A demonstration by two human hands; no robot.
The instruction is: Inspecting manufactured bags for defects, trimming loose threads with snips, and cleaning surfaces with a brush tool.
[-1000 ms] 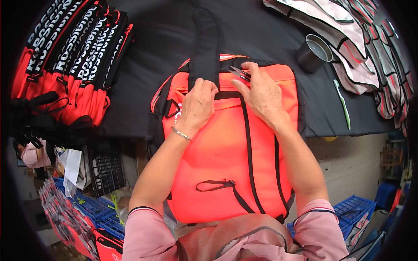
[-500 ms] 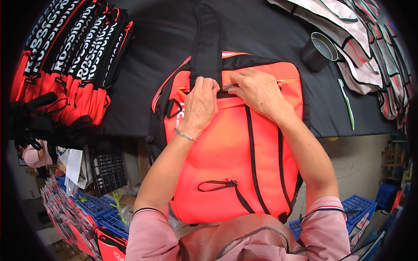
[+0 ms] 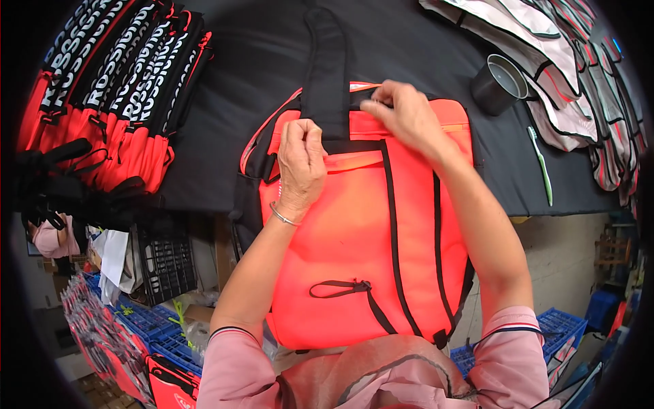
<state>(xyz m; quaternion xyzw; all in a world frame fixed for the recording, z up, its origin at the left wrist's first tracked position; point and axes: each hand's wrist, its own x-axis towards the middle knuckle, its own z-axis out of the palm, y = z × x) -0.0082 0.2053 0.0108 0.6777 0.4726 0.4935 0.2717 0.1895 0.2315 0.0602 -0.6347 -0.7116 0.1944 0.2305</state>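
Your coral bag [image 3: 334, 245] is lying twelve-to-six, strap [image 3: 326, 68] pointing twelve; left hand [image 3: 302, 160] curled, right hand [image 3: 409, 117] half-open, any hold unclear.

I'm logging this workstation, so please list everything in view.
Large bag: one, red and black, centre
Strap: one, black, running up from the large bag
Table cover: one, black, under the strap
Cup: one, dark grey, right on the table
Toothbrush: one, green and white, below the cup
Stacked pieces: several, red and black, upper left
Fabric pieces: several, pale pink, upper right
Basket: one, black, left below the table
Sheets: uncounted, white, left of the basket
Crates: several, blue, lower left and right
Bracelet: one, silver, left wrist
Sleeves: two, pink, lower edge
Left hand: one, bare, bag's upper left
Right hand: one, bare, bag's upper right
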